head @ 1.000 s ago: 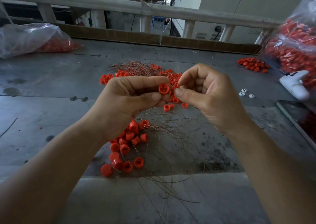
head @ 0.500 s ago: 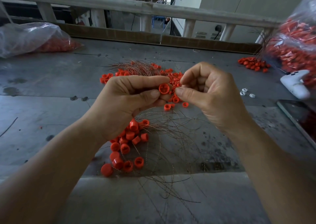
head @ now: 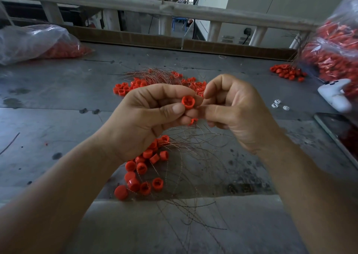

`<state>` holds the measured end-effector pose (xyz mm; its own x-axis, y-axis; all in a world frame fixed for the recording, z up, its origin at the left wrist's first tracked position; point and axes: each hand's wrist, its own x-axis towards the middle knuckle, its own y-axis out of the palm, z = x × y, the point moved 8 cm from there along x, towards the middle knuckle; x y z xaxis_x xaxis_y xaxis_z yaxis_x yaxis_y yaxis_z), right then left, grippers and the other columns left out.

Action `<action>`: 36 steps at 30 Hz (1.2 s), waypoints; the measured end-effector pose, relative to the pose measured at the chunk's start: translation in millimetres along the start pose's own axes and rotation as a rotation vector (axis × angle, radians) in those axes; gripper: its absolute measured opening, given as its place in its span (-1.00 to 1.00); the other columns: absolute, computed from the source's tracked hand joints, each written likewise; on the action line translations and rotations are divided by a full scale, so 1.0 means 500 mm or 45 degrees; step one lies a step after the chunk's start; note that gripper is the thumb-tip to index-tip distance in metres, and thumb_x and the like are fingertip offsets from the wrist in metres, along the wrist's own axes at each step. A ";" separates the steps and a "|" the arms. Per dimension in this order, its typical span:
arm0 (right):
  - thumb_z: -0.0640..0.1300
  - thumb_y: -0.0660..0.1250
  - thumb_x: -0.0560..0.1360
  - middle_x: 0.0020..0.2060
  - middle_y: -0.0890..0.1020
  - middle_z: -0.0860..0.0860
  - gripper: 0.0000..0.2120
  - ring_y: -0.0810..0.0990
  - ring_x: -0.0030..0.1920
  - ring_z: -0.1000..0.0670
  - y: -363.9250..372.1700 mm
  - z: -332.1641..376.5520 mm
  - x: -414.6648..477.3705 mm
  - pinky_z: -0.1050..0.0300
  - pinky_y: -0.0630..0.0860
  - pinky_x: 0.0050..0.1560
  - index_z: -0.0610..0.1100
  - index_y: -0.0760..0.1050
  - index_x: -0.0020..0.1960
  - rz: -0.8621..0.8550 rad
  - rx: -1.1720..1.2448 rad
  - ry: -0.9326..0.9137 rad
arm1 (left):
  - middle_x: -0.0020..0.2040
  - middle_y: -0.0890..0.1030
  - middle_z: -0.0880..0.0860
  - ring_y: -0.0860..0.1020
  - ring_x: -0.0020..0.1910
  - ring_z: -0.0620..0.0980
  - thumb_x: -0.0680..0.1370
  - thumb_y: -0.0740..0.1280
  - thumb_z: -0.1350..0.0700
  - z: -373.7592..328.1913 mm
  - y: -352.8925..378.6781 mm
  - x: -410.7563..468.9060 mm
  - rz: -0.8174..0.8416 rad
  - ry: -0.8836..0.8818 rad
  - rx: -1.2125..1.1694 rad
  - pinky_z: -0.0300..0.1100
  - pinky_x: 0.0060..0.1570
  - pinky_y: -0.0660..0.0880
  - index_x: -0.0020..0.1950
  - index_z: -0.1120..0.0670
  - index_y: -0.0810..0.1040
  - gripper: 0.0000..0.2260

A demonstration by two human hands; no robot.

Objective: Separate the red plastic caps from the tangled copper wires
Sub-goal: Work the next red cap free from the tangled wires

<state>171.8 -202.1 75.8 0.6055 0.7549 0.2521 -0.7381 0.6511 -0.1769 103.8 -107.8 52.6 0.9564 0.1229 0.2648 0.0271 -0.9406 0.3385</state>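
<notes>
My left hand (head: 147,118) pinches a red plastic cap (head: 188,102) between thumb and fingers, its open side facing me. My right hand (head: 234,110) is right beside it, thumb and forefinger curled together at the cap's edge, apparently pinching a thin copper wire there. Below the hands lies a loose tangle of copper wires (head: 193,156) on the grey table (head: 58,122). A pile of red caps (head: 143,168) sits under my left wrist. Further back lies another heap of caps and wires (head: 155,81).
A clear plastic bag of red parts (head: 34,42) lies at the back left, and a fuller bag (head: 337,54) at the right with a small heap of caps (head: 288,72) beside it. A white device (head: 335,92), small white bits (head: 279,104) and a phone (head: 341,133) lie at right.
The hands have stayed almost in place; my right thumb and forefinger have closed in slightly on the cap held by my left hand.
</notes>
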 end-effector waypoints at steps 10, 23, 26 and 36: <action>-0.23 0.38 0.43 -0.30 0.63 -0.03 -0.85 0.60 -0.31 0.11 -0.119 -0.025 0.022 0.29 0.48 -0.26 -0.02 0.48 -0.23 -0.436 -0.411 0.017 | -0.17 0.68 0.10 0.66 -0.18 -0.05 0.37 0.26 0.34 0.013 -0.021 0.005 -0.121 -0.034 -0.087 -0.30 -0.18 0.57 -0.17 0.13 0.68 -0.76; -0.14 0.37 0.44 -0.27 0.50 0.18 -0.95 0.40 -0.30 0.27 -0.099 -0.154 0.056 0.44 0.24 -0.30 -0.02 0.58 -0.10 -0.141 -1.229 0.199 | -0.19 0.68 0.12 0.66 -0.19 -0.04 0.34 0.28 0.35 0.012 -0.019 0.001 -0.160 -0.070 -0.109 -0.30 -0.22 0.57 -0.19 0.16 0.68 -0.79; -0.17 0.40 0.42 -0.34 0.48 0.20 -0.84 0.42 -0.32 0.27 -0.101 -0.146 0.057 0.46 0.28 -0.35 0.04 0.48 -0.25 -0.167 -1.199 0.194 | -0.21 0.68 0.12 0.66 -0.21 -0.04 0.32 0.28 0.34 0.015 -0.016 0.001 -0.174 -0.086 -0.088 -0.31 -0.23 0.57 -0.21 0.16 0.68 -0.78; -0.32 0.23 0.48 -0.42 0.64 -0.02 -0.88 0.60 -0.44 0.09 -0.046 -0.076 0.026 0.32 0.47 -0.50 -0.18 0.48 -0.18 -0.094 0.373 0.312 | -0.24 0.68 0.12 0.66 -0.24 -0.03 0.29 0.31 0.32 0.022 -0.016 -0.001 -0.207 -0.125 0.033 -0.31 -0.25 0.56 -0.20 0.18 0.68 -0.81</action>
<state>207.9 -204.2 46.8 0.6870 0.7266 0.0130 -0.7224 0.6808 0.1211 106.2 -103.9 39.6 0.9626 0.2437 0.1184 0.1901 -0.9188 0.3458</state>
